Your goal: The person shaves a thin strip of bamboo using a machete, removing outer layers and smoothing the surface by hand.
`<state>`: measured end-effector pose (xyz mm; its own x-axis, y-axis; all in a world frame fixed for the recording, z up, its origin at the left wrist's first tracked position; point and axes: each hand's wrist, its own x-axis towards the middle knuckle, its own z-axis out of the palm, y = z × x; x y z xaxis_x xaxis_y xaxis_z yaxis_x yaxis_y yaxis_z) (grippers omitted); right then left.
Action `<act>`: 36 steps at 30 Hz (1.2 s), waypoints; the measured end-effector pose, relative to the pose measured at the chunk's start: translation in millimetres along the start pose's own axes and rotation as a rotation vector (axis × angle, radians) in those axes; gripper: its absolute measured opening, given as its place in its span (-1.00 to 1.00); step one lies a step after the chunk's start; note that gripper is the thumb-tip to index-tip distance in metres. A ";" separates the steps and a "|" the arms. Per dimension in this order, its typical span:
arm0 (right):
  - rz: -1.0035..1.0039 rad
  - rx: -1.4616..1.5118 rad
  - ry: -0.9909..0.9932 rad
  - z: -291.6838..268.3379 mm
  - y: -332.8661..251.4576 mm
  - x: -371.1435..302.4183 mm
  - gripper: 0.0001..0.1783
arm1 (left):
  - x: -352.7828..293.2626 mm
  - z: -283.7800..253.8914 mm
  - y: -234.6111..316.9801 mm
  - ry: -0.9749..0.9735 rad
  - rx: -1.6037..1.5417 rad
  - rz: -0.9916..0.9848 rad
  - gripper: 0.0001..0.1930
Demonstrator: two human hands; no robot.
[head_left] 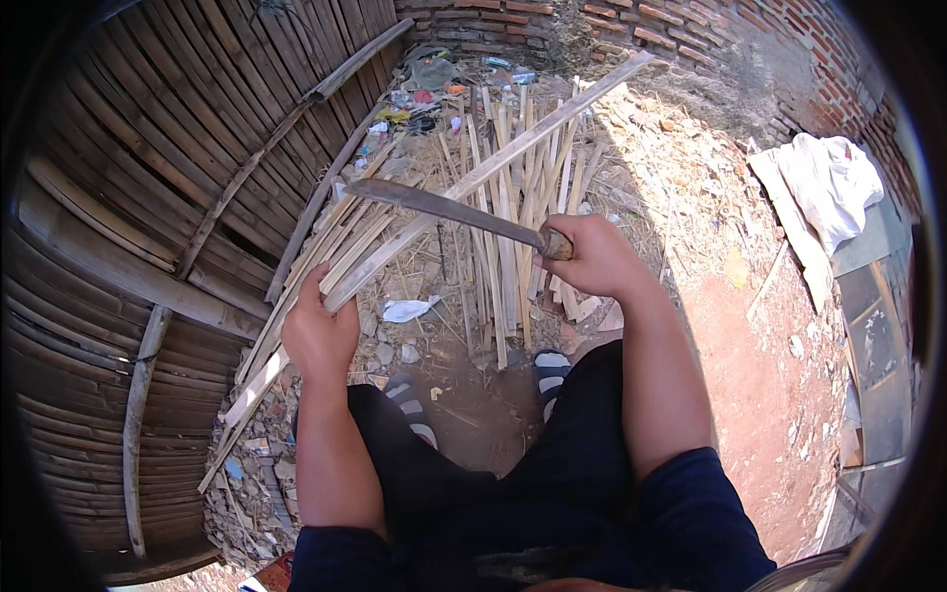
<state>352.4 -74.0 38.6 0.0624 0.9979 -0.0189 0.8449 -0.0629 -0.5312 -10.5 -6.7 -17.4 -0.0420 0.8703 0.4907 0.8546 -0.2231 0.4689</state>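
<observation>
My right hand (592,256) is closed round the wooden handle of a machete (449,208). Its long dark blade points left and crosses over a pale wooden strip (538,132). Whether the blade touches the wood I cannot tell. My left hand (321,333) grips the near end of that strip, which slants up and away to the right. Beneath the blade, a pile of thin split wood strips (508,286) lies on the ground between my feet and the far wall. More long strips (258,380) lie beside my left hand.
A slatted bamboo wall (148,247) stands close on the left. At the back rises a brick wall (691,35). Litter and rubble cover the ground near a white plastic scrap (406,310). A white sack (829,187) lies on boards at the right.
</observation>
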 end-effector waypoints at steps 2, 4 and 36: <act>0.069 0.088 0.245 -1.3 42.2 1.2 -0.64 | 5.2 -0.4 0.5 -0.010 0.002 -0.004 -0.45; 0.136 0.140 0.439 -8.1 68.6 3.4 -0.63 | 5.1 6.7 -8.7 0.006 0.015 0.008 -0.44; -0.213 -0.125 0.080 36.2 -20.8 3.0 -0.66 | -0.5 9.3 9.9 -0.226 -0.054 -0.177 -0.48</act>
<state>315.8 -69.1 19.0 -0.0861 0.9846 0.1523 0.9022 0.1419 -0.4073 2.8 -5.3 -19.9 -0.0664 0.9721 0.2248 0.8151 -0.0771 0.5741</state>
